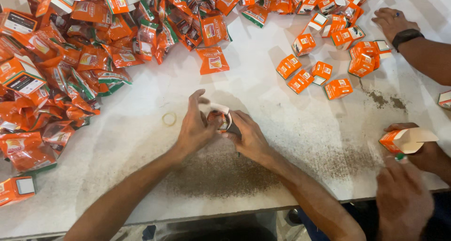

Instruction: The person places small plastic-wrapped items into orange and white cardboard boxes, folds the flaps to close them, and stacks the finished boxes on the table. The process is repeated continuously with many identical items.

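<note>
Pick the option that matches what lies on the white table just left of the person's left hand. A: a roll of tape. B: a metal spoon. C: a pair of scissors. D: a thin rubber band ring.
D: a thin pale rubber band lies flat on the table just beside the left hand, which together with the right hand holds a small orange carton.

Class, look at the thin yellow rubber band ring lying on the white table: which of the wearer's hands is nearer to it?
Left. The left hand sits just right of the yellow rubber band ring; the right hand is farther right, beyond it.
</note>
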